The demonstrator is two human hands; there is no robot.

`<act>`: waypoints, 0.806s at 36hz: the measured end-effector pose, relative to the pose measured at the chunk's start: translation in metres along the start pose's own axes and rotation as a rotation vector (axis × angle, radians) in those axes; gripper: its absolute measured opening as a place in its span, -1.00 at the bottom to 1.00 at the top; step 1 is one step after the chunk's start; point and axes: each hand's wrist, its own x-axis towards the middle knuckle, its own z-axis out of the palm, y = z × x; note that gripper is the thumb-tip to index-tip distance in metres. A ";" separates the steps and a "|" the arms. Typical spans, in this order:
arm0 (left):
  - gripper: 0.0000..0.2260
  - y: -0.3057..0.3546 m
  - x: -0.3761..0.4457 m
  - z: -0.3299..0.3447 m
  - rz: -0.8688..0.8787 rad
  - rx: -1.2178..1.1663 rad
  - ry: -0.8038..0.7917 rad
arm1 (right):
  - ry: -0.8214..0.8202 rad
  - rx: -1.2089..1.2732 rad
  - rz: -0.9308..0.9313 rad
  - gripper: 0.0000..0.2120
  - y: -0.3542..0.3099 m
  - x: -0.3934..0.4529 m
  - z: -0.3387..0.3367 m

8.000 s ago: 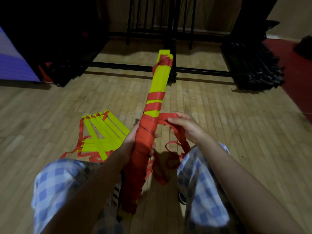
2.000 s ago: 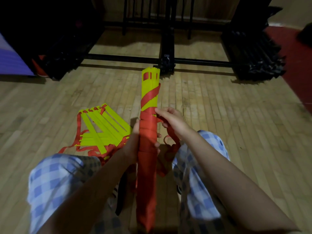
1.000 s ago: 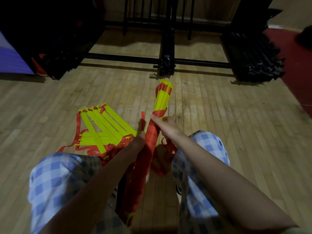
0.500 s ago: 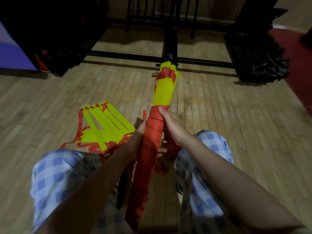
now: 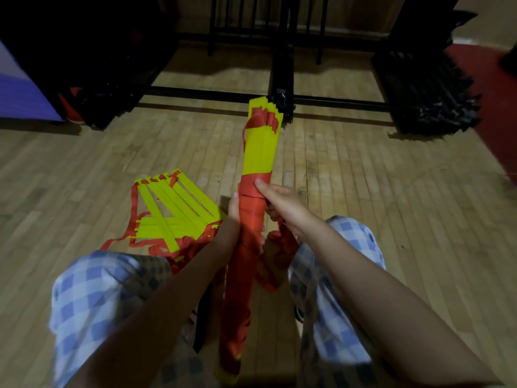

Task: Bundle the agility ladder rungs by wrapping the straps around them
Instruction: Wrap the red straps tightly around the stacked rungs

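A bundle of yellow ladder rungs (image 5: pixel 260 152) stands tilted between my knees, its lower half wound in red strap (image 5: pixel 243 264). My left hand (image 5: pixel 233 217) grips the wrapped part from the left. My right hand (image 5: pixel 279 200) holds the bundle at the top edge of the wrap, thumb pressing the red strap against the rungs. Loose red strap (image 5: pixel 277 247) hangs in loops below my right hand. A second set of yellow rungs (image 5: pixel 170 214) with red straps lies spread on the floor to the left.
I sit on a wooden floor (image 5: pixel 391 219), knees in blue checked cloth. A black metal rack base (image 5: pixel 282 88) stands straight ahead, black stacked gear (image 5: pixel 428 91) at the right, dark gear and a purple mat (image 5: pixel 16 93) at the left. A red carpet (image 5: pixel 492 88) borders the far right.
The red wrap has climbed higher up the bundle than eight seconds ago. Within the last second the bundle swung upright again and my right hand closed onto the top of the wrap.
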 end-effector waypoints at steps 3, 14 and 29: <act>-0.16 0.001 -0.001 0.001 -0.037 0.001 -0.028 | -0.013 -0.049 0.009 -0.68 -0.001 -0.001 -0.003; -0.31 -0.002 -0.014 -0.027 0.066 0.110 -0.093 | -0.146 -0.099 -0.022 -0.60 0.001 0.004 -0.017; -0.50 0.017 -0.027 -0.037 0.038 0.059 0.069 | -0.221 -0.417 0.049 -0.58 0.020 -0.001 -0.037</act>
